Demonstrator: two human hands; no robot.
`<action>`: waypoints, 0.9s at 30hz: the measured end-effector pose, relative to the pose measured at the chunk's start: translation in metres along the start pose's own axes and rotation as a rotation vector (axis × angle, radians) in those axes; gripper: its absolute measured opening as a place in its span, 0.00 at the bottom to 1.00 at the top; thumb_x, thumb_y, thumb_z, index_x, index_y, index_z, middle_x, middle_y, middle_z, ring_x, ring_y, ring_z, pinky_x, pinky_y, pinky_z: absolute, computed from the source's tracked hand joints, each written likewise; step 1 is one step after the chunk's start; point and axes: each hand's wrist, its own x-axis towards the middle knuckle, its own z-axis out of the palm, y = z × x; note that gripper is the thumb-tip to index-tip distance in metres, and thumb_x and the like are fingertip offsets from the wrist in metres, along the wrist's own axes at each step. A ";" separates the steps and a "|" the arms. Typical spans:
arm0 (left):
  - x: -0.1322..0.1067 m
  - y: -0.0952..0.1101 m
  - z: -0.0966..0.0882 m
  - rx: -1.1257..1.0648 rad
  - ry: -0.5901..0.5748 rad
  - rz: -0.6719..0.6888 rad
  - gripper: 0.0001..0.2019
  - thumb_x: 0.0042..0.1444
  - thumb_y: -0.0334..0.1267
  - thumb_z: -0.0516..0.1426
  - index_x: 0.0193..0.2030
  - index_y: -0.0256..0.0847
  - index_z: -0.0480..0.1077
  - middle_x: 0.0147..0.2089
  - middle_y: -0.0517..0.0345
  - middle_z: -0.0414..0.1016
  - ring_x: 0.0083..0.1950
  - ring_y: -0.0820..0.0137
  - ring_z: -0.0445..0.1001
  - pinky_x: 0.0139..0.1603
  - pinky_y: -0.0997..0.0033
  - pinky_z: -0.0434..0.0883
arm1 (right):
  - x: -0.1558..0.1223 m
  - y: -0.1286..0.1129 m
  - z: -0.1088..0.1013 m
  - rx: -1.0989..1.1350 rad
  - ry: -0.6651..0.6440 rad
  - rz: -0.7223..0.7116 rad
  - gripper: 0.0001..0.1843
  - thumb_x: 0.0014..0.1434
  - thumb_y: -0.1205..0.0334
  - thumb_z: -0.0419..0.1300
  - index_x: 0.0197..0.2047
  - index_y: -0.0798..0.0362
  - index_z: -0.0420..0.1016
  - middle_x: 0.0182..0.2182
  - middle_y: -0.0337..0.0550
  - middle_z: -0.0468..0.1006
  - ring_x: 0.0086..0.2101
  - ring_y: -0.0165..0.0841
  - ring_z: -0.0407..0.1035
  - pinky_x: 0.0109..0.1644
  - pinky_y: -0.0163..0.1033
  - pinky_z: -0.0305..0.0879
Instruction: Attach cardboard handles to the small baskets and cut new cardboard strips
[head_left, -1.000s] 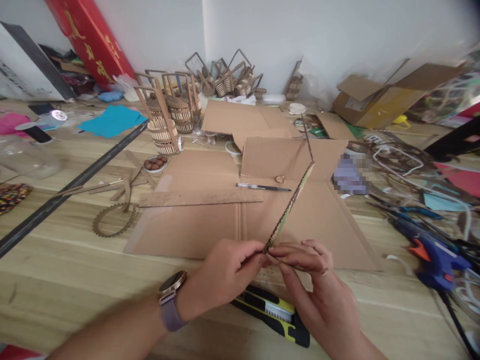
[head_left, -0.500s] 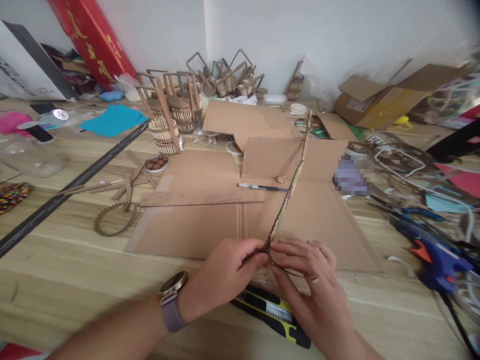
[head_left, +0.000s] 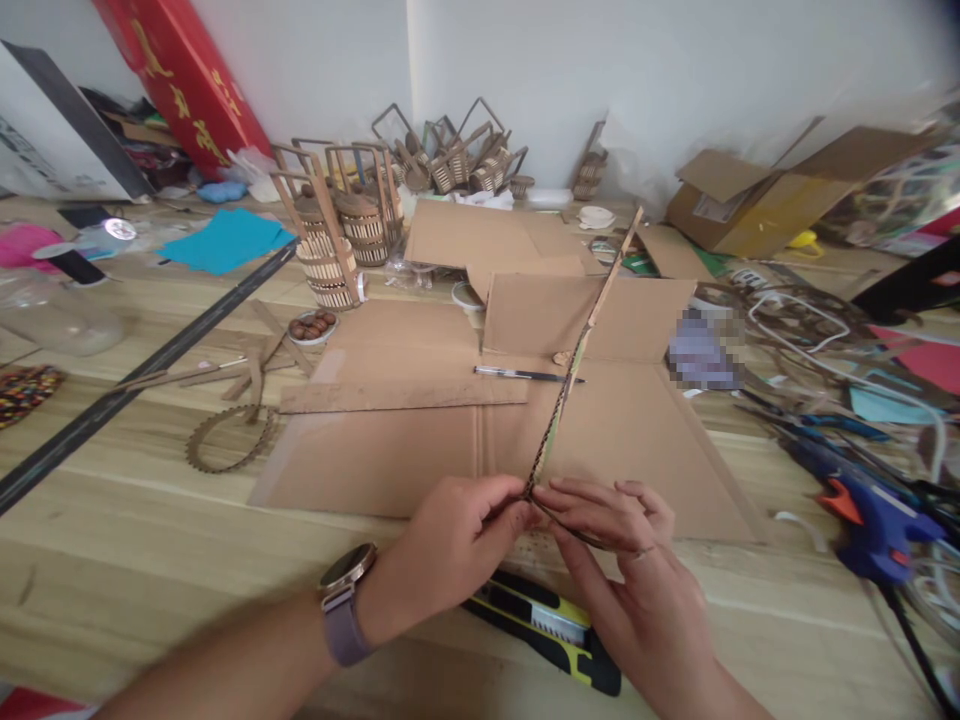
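Both hands meet low in the middle of the view, pinching the near end of a long thin cardboard strip [head_left: 577,350]. The strip rises away from me, tilted to the right, seen edge-on. My left hand [head_left: 457,545], with a watch on its wrist, closes thumb and fingers on the strip's end from the left. My right hand [head_left: 630,570] pinches the same end from the right. Under the hands lies a large flattened cardboard sheet [head_left: 390,450]. A black and yellow utility knife [head_left: 547,630] lies on the wooden floor just below my hands.
On the sheet lie a pen [head_left: 525,375] and a long cardboard ruler-like strip [head_left: 397,397]. A toothed cardboard arc [head_left: 225,440] lies left. A blue glue gun [head_left: 862,510] and tangled wires sit right. Small wooden baskets [head_left: 345,235] and an open box [head_left: 750,200] stand behind.
The strip's far end has swung, first leaning left and then back to the right and higher. Both hands stayed pinched on its near end in almost the same place.
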 end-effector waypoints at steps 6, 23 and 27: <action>0.000 0.001 -0.003 -0.031 -0.009 0.024 0.15 0.67 0.41 0.48 0.39 0.38 0.74 0.33 0.57 0.78 0.33 0.71 0.73 0.35 0.75 0.65 | 0.000 0.001 0.001 0.075 0.049 0.077 0.05 0.64 0.67 0.55 0.42 0.46 0.64 0.36 0.36 0.84 0.41 0.36 0.78 0.54 0.49 0.56; 0.001 0.000 -0.002 -0.007 0.012 0.019 0.12 0.66 0.41 0.51 0.39 0.39 0.73 0.31 0.60 0.76 0.32 0.72 0.72 0.32 0.76 0.60 | 0.001 0.002 0.002 0.057 -0.018 0.002 0.08 0.63 0.68 0.57 0.44 0.45 0.69 0.40 0.37 0.83 0.43 0.36 0.76 0.51 0.47 0.60; 0.000 0.000 -0.002 -0.020 0.002 0.034 0.12 0.67 0.40 0.51 0.37 0.39 0.72 0.29 0.63 0.73 0.30 0.74 0.69 0.30 0.77 0.58 | -0.001 0.003 0.000 0.069 -0.031 0.016 0.07 0.64 0.68 0.56 0.44 0.46 0.68 0.41 0.37 0.83 0.44 0.35 0.77 0.52 0.46 0.59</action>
